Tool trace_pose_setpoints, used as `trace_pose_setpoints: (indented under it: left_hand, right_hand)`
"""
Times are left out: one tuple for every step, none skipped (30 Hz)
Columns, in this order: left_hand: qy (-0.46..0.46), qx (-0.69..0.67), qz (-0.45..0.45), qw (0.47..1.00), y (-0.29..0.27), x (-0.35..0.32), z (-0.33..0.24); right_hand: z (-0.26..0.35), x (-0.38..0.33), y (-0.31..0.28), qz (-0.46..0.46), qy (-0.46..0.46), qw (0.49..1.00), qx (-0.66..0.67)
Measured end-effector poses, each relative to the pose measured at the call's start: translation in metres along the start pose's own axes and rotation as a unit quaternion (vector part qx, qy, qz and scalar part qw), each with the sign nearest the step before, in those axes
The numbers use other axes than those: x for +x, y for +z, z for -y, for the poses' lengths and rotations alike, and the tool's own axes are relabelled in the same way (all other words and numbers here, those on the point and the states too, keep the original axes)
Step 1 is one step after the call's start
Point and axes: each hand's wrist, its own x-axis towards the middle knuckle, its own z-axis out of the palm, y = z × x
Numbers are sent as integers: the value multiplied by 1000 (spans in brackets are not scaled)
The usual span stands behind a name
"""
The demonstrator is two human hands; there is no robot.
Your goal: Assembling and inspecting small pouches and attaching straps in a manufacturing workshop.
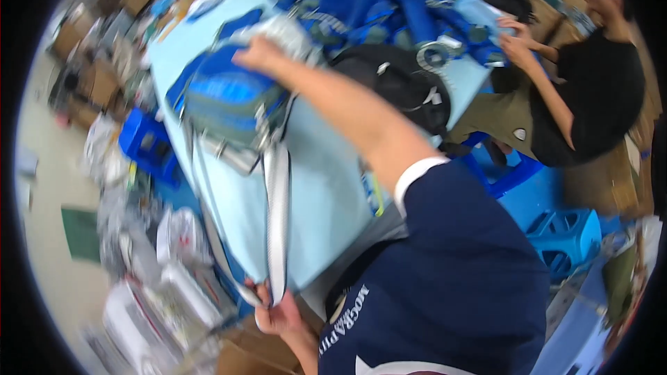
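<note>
Navy sleeve (451, 264) closest, filling lower right. Left hand (278, 316) low at table edge, pinched shut on grey strap (278, 222) end. Right hand (260, 52) reaching far across, resting on top of blue backpack (233, 104); grip blurred, cannot tell. Backpack lying on pale blue table (333, 194), strap trailing down toward body. Black bag (396, 83) just beside forearm. Pile of blue bags (375, 0) behind. Co-worker's hand (517, 45) at far right of pile.
</note>
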Motion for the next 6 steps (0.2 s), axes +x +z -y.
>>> trace_pose_setpoints:
  left_hand:
    - [-11,22,-6,1000,-12,-3,1]
    - [-24,31,-11,999,-10,-3,5]
    - [-48,33,33,998,-7,1,6]
    - [-106,83,29,990,-2,6,5]
    - [-125,114,29,985,-2,9,6]
    - [-135,142,2,981,3,10,5]
  right_hand:
    - [-3,6,-5,28,-6,1000,11]
    - [-6,9,-15,16,7,1000,-21]
    - [-15,10,-25,34,-41,997,-50]
    - [-30,19,-25,64,-8,994,-87]
    - [-40,17,-19,65,-14,995,-76]
    - [-33,12,1,87,-23,993,-69]
